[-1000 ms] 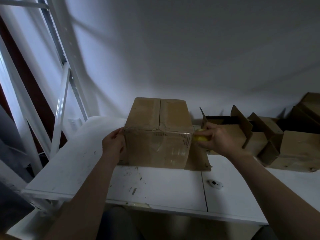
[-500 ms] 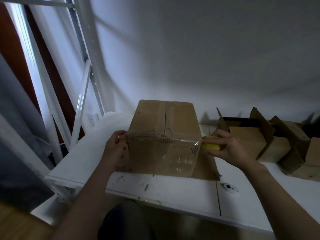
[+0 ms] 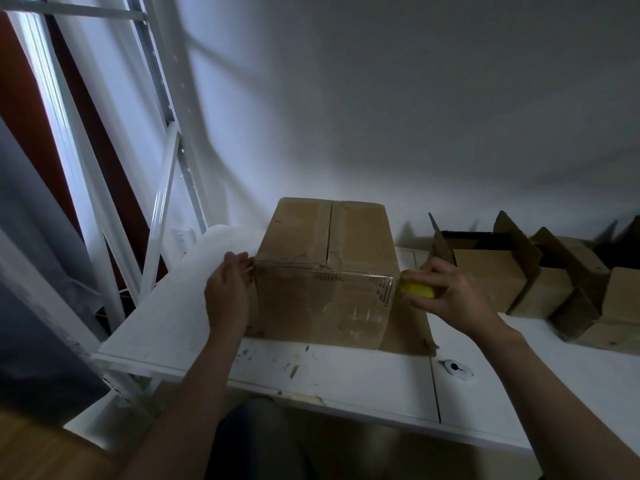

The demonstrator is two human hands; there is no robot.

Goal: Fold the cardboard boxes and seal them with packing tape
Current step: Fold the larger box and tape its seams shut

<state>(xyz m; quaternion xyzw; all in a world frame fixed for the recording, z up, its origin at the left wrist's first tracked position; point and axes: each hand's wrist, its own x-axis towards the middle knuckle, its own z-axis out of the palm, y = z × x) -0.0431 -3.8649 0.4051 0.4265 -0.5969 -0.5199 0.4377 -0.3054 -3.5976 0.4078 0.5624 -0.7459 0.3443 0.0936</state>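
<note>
Fingers curled round the yellow tape dispenser (image 3: pixel 415 290), the right hand (image 3: pixel 452 296) has pulled just past the cardboard box (image 3: pixel 325 237) between both hands, so clear tape (image 3: pixel 322 273) now spans from the left hand's (image 3: pixel 227 297) close-held, pressing fingertips (image 3: pixel 248 269), likely ready for cutting

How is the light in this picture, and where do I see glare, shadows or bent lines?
Head view: dim overall, brightest at the light strip on the left; long slanted shadows cross the wall; pale glare lies on the clear tape across the front of the closed box; the wide lens makes the white rack posts lean.
</note>
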